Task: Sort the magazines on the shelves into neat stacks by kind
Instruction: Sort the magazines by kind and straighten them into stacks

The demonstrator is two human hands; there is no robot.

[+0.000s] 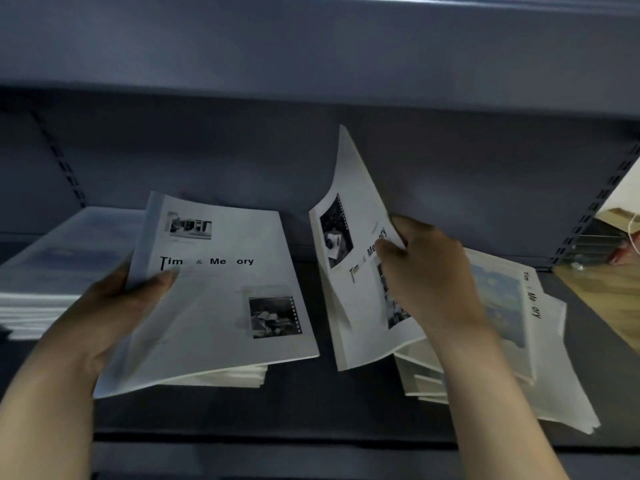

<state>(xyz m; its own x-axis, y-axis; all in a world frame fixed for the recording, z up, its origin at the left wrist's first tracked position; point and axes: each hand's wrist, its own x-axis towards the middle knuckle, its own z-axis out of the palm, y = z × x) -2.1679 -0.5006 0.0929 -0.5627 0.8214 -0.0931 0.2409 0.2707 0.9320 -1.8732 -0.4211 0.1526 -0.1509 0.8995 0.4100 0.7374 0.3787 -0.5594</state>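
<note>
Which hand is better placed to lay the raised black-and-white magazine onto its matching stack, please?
Probably the right hand: it already grips the raised magazine, while the left hand holds the matching stack beside it.

My left hand (114, 306) grips the white black-and-white-photo magazine (221, 289) titled "Tim & Me ory", its left edge lifted off the low middle stack (242, 375) on the grey metal shelf (311, 403). Right of that stack, my right hand (429, 278) holds an identical magazine (356, 271) tilted steeply above the skewed pile of blue-photo magazines (502, 306). Left of it sits a blurred white stack (41, 289).
</note>
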